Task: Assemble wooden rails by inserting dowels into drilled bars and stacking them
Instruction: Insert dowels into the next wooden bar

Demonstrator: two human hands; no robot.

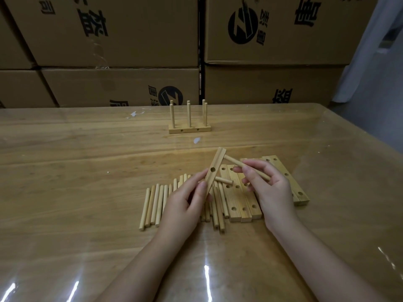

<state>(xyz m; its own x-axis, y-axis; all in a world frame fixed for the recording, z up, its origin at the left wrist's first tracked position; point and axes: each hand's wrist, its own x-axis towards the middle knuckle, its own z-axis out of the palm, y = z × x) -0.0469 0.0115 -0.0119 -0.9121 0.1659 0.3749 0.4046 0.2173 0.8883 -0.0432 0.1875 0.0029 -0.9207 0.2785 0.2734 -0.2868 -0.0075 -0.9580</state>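
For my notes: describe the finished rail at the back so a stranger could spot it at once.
On the table, look toward the far edge, just before the cardboard boxes. The rail stands there alone. Only its dowels point straight up; the loose bars and loose dowels lie flat.

Pale wooden sticks (152,205) and drilled blocks (239,205) lie on a glossy honey-brown table (87,171); brown cardboard boxes (122,33) carry black print.
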